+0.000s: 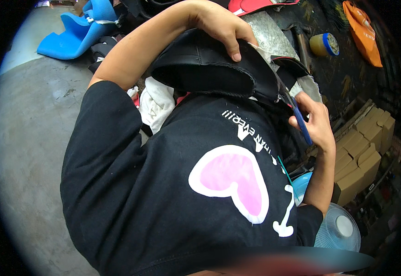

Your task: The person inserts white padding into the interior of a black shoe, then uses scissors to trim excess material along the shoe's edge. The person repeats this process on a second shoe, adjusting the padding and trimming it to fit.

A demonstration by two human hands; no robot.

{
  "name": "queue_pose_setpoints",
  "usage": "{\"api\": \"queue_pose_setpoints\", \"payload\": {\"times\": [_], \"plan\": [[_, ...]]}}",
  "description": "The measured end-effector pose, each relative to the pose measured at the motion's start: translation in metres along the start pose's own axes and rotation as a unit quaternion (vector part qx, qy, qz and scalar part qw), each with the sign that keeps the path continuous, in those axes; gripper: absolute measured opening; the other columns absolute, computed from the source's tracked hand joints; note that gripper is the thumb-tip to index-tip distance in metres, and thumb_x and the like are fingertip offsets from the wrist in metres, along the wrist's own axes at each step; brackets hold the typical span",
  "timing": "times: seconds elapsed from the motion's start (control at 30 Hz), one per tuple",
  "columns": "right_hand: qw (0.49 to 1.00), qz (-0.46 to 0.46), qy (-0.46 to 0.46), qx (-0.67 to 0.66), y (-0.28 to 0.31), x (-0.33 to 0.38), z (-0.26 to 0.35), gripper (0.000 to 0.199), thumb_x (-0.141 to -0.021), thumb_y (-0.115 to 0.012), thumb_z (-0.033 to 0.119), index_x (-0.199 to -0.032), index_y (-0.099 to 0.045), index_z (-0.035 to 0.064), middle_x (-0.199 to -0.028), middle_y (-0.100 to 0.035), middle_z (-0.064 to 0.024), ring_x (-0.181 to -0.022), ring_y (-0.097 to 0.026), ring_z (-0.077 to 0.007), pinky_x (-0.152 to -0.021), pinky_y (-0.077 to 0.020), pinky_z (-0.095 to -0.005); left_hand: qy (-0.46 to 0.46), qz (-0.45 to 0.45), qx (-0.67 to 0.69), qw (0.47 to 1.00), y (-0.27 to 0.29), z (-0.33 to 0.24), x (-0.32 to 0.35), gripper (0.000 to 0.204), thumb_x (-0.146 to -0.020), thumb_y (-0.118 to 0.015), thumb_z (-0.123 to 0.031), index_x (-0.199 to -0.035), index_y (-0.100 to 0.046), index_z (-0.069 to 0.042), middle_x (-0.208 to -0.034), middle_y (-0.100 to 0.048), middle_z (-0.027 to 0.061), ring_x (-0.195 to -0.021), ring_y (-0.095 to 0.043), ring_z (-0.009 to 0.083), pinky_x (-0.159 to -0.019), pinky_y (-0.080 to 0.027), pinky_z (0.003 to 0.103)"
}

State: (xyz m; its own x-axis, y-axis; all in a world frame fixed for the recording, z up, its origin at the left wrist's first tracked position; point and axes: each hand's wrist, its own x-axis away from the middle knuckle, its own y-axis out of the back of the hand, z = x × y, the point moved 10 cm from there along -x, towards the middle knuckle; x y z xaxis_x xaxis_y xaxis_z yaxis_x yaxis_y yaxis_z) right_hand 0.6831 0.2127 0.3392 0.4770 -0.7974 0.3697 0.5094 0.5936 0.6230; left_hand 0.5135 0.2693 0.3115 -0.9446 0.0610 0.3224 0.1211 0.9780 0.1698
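Observation:
Across my lap lies a black leather-like sewn piece (200, 57) with a stitched seam and a wide oval opening facing me. My left hand (226, 30) grips its upper edge, thumb on the outer face and the other fingers hidden behind it. In my right hand (318, 122) is a pair of scissors (303, 124) with blue handles, the blades against the piece's right edge. How far apart the blades stand cannot be made out. Pale fabric (307, 87) with a frayed edge shows beside the scissors, and a strip of white lining lies under my left fingers.
Beyond the piece are a grey slab (269, 34), a dark hammer-like tool (302, 50), a jar (322, 44) with a blue rim and an orange bag (364, 34). Cardboard boxes (361, 154) and a fan (343, 227) stand right. Blue foam (74, 34) lies left, white cloth (156, 103) nearer.

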Motion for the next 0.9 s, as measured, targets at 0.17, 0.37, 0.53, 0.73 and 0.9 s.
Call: {"api": "queue_pose_setpoints", "payload": {"times": [0.17, 0.37, 0.53, 0.73, 0.9], "plan": [[0.998, -0.008, -0.007, 0.056, 0.0, -0.003, -0.001, 0.058, -0.07, -0.075, 0.056, -0.082, -0.054, 0.0035, -0.062, -0.045, -0.0086, -0.056, -0.046, -0.0214, -0.054, -0.036, -0.0339, 0.016, 0.024, -0.061, 0.998, -0.003, 0.001, -0.009, 0.048, -0.085, -0.07, -0.022, -0.123, -0.055, 0.004, -0.112, -0.065, 0.0187, -0.105, -0.059, 0.0255, -0.093, -0.045, 0.036], [0.998, -0.023, 0.023, 0.06, 0.0, -0.003, -0.003, 0.063, -0.072, -0.074, 0.06, -0.08, -0.05, 0.0022, -0.063, -0.035, -0.0029, -0.058, -0.037, -0.0121, -0.053, -0.0309, -0.0295, -0.065, -0.019, -0.13, 0.989, 0.001, -0.011, -0.017, 0.064, -0.084, -0.071, -0.026, -0.133, -0.046, 0.007, -0.126, -0.058, 0.0246, -0.118, -0.054, 0.033, -0.101, -0.041, 0.038], [0.998, 0.024, -0.034, -0.038, -0.008, 0.001, -0.024, 0.066, -0.072, -0.073, 0.063, -0.079, -0.05, 0.0016, -0.065, -0.035, 0.0023, -0.06, -0.035, -0.009, -0.052, -0.028, -0.0287, -0.073, -0.024, -0.192, 0.978, 0.0, -0.01, -0.022, 0.074, -0.083, -0.072, -0.029, -0.137, -0.04, 0.01, -0.134, -0.051, 0.028, -0.125, -0.05, 0.0346, -0.106, -0.037, 0.037], [0.997, 0.016, 0.015, -0.077, -0.013, 0.002, -0.015, 0.045, -0.073, -0.079, 0.041, -0.079, -0.057, 0.0026, -0.061, -0.047, -0.0058, -0.056, -0.045, -0.0143, -0.053, -0.035, -0.0314, -0.031, -0.005, -0.055, 0.998, -0.001, -0.005, -0.026, 0.078, -0.081, -0.076, -0.026, -0.139, -0.038, 0.01, -0.134, -0.053, 0.0247, -0.125, -0.049, 0.0295, -0.106, -0.036, 0.036], [0.999, 0.021, -0.009, -0.045, -0.014, 0.003, -0.023, 0.039, -0.074, -0.079, 0.034, -0.08, -0.056, 0.003, -0.062, -0.048, -0.0037, -0.054, -0.044, -0.0112, -0.052, -0.0349, -0.0299, -0.016, 0.015, -0.056, 0.998, -0.004, -0.009, -0.027, 0.078, -0.079, -0.076, -0.025, -0.138, -0.038, 0.009, -0.131, -0.054, 0.0248, -0.122, -0.05, 0.0282, -0.105, -0.037, 0.036]]}}
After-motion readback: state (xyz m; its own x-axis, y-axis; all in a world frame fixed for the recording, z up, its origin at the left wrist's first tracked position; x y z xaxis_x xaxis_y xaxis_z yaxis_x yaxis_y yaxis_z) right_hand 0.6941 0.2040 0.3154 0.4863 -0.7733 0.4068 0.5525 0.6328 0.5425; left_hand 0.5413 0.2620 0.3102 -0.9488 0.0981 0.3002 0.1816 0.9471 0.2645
